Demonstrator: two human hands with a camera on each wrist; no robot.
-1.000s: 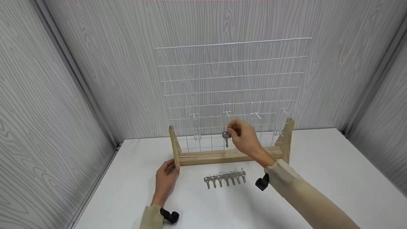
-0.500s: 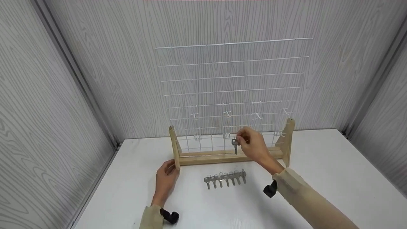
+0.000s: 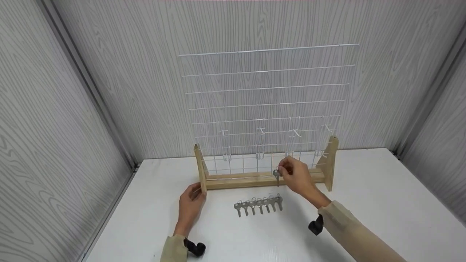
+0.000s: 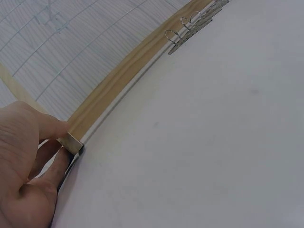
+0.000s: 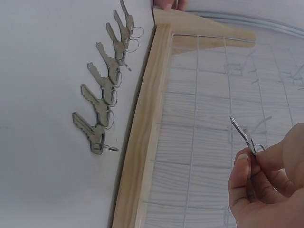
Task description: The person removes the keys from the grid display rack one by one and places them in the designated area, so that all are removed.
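Observation:
My right hand (image 3: 297,177) pinches a metal key (image 3: 277,175) by its small ring, and the key hangs blade down in front of the wire grid (image 3: 268,50). In the right wrist view that key (image 5: 242,133) sticks out past the thumb and fingertips. My left hand (image 3: 190,205) grips the lower front corner of the grid's wooden stand (image 3: 240,185), its thumb and fingers on either side of the left end piece (image 4: 70,142). Several similar keys (image 5: 98,105), each with a ring, lie in a row on the table before the stand.
Several white hooks (image 3: 296,133) project from the grid in two rows, upper and lower. Behind the white table (image 3: 378,203) stands a wood-patterned back wall (image 3: 145,72), with side walls left and right. A black camera (image 3: 316,225) sits at the right wrist.
My right hand has moved down, to the right and back from the grid, with the key still pinched. A lower hook it covered now shows. The left hand stays on the stand.

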